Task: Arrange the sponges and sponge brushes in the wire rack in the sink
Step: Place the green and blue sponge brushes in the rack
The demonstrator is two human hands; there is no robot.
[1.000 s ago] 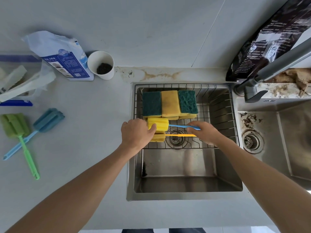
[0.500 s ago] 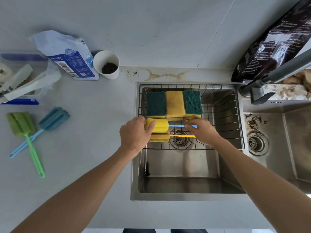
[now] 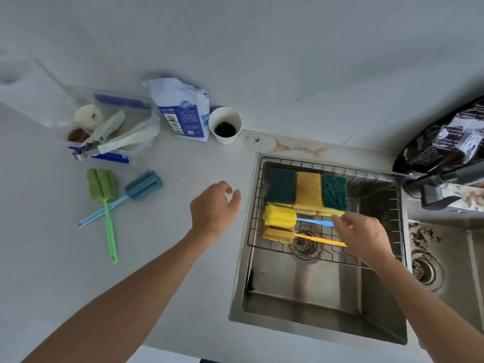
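Lying side by side along the far edge of the wire rack (image 3: pixel 255 226) are three flat sponges: a dark green one (image 3: pixel 281 186), a yellow one (image 3: pixel 308 189) and a second green one (image 3: pixel 334 192), their sides touching, with more yellow sponge showing just under their near edges. In front of them, at the rack's left end, rest two sponge brushes, heads to the left and handles running right: the yellow-headed brush with the blue handle (image 3: pixel 280 218) and, nearer the rack's front rim, the orange-handled brush (image 3: pixel 279 234). The rack sits across the far half of the steel sink (image 3: pixel 301 297), above the drain.

The right hand (image 3: pixel 365 235) hovers over the handle ends of both brushes, fingers loosely curled; whether it grips or only touches the blue handle cannot be told, since the hand covers that end. The left hand (image 3: pixel 213 209) is over the counter (image 3: pixel 170 258) just left of the sink's left edge, fingers spread and relaxed, holding nothing.

Well left on the counter lie two more sponge brushes with crossed handles: a green one (image 3: pixel 102 186) and a blue one (image 3: pixel 142 185). Toward the counter's back edge stand a white paper cup (image 3: pixel 225 125) with dark contents and a blue-and-white bag (image 3: pixel 184 113), touching, with a clear bag of utensils (image 3: pixel 110 132) further left. A dark foil bag (image 3: pixel 445 141) sits behind the sink's right corner, by the faucet (image 3: pixel 442 182).
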